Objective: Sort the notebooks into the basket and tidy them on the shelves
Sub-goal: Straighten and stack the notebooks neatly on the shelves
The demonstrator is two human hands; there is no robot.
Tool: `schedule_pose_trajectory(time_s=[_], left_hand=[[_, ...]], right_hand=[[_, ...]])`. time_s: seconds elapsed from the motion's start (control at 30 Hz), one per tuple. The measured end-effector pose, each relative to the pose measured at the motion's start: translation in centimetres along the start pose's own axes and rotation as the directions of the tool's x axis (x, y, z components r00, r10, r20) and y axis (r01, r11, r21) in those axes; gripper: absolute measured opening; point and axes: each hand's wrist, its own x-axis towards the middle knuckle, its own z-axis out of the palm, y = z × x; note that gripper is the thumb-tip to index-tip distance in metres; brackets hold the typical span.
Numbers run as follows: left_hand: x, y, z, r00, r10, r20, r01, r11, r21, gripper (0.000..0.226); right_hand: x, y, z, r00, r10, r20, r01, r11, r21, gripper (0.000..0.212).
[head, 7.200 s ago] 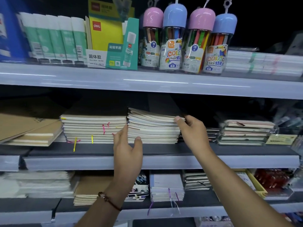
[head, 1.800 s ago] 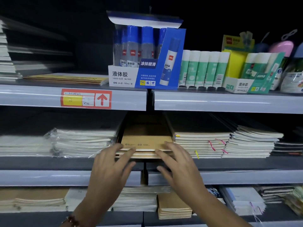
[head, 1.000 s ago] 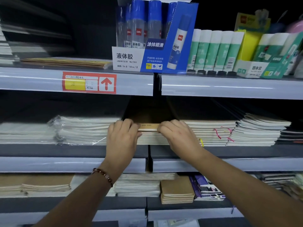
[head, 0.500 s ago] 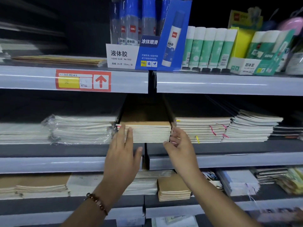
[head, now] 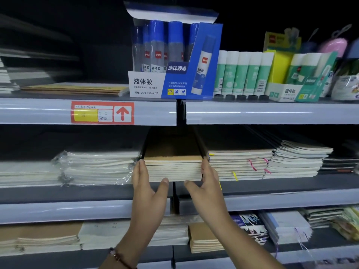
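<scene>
Standing on the top shelf (head: 272, 111), a blue display box (head: 174, 80) holding upright liquid glue bottles (head: 157, 45); just right of it a row of green-and-white glue sticks (head: 242, 72), then a smaller green box (head: 297, 88) with more glue sticks inside; left of the blue box, a thin pile of yellow-brown notebooks (head: 77, 88) lying flat; below these, a red price label (head: 102, 113) with an upward arrow on the shelf edge.

Sitting on the middle shelf (head: 77, 193), a brown-covered notebook stack (head: 172, 164) straddling the dark gap between two shelf sections; to its left a plastic-wrapped bundle of pale notebooks (head: 97, 167); to its right a stack with pink and yellow ribbon markers (head: 239, 164), then a looser fanned stack (head: 299, 160).

Lying on the bottom shelf (head: 252, 253), further notebook piles, among them a small brown-covered pile (head: 204, 239) and a patterned dark one (head: 250, 226).

Bracketing the brown-covered notebook stack from both sides: left hand (head: 148, 183) open, fingers straight and flat against the stack's left edge, thumb spread beneath its front lower corner; right hand (head: 206, 183) likewise open, fingers pressed along the right edge, thumb pointing inward under the front; neither hand curled around anything; beaded bracelet (head: 118, 257) on the left wrist.
</scene>
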Motion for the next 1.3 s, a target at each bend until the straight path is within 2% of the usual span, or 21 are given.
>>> schedule_pose_trajectory(time_s=[0.13,0.2,0.27,0.37,0.43,0.5,0.57,0.67,0.77,0.83,0.9,1.07,1.2,1.23,1.3], left_hand=[[0.1,-0.3,0.2,0.999,0.042,-0.020,-0.042,0.998,-0.042,0.065],[0.1,-0.6,-0.2,0.998,0.057,0.011,-0.057,0.998,-0.012,0.069],[0.0,-1.0,-0.6,0.989,0.124,0.082,-0.129,0.990,0.060,0.077],[0.1,-2.1,-0.5,0.952,0.243,0.188,-0.292,0.905,0.309,0.077],[0.6,-2.4,-0.5,0.958,0.208,0.199,-0.278,0.848,0.452,0.075],[1.0,-2.3,-0.6,0.968,0.178,0.179,-0.246,0.818,0.520,0.077],[1.2,-2.2,-0.6,0.967,0.176,0.185,-0.251,0.791,0.559,0.079],[0.9,-2.8,-0.9,0.954,0.198,0.227,-0.298,0.736,0.609,0.077],[1.0,-4.0,-1.8,0.909,0.268,0.320,-0.418,0.584,0.696,0.078],[1.1,-4.4,-2.5,0.880,0.262,0.395,-0.474,0.489,0.732,0.079],[1.3,-4.6,-2.8,0.875,0.235,0.422,-0.483,0.435,0.760,0.081],[1.1,-3.5,-2.7,0.884,0.206,0.420,-0.467,0.450,0.761,0.099],[0.9,-3.1,-2.6,0.868,0.172,0.466,-0.483,0.508,0.713,0.084],[1.0,-3.0,-2.7,0.861,0.168,0.480,-0.494,0.502,0.710,0.080],[1.4,-3.2,-2.8,0.850,0.158,0.502,-0.510,0.481,0.713,0.074]], right_hand=[[0.2,-0.3,0.3,0.999,0.032,0.028,-0.028,0.993,-0.119,0.083],[0.2,-0.2,0.7,0.999,0.027,0.039,-0.021,0.987,-0.158,0.085],[-0.1,-0.1,0.8,0.998,0.008,0.060,0.004,0.980,-0.198,0.088],[-0.5,-0.1,0.5,0.996,-0.021,0.089,0.049,0.943,-0.329,0.086],[-0.8,-0.2,0.6,0.992,-0.093,0.090,0.126,0.860,-0.494,0.082],[-0.9,-0.2,0.9,0.968,-0.220,0.121,0.244,0.716,-0.654,0.076],[-0.6,-0.4,1.2,0.932,-0.293,0.215,0.355,0.606,-0.712,0.070],[0.3,-0.6,0.7,0.906,-0.263,0.332,0.423,0.521,-0.742,0.071],[1.1,0.1,-1.0,0.886,-0.215,0.410,0.462,0.458,-0.759,0.085],[1.4,0.4,-2.3,0.866,-0.198,0.459,0.498,0.415,-0.761,0.082],[1.5,0.5,-2.8,0.852,-0.203,0.482,0.522,0.384,-0.761,0.078],[1.6,0.1,-2.7,0.850,-0.178,0.496,0.524,0.371,-0.766,0.082],[1.1,-0.4,-2.6,0.830,-0.210,0.516,0.552,0.430,-0.714,0.063],[0.9,-0.4,-2.5,0.813,-0.212,0.542,0.576,0.428,-0.697,0.061],[0.3,-0.1,-2.4,0.794,-0.123,0.595,0.581,0.438,-0.686,0.068]])
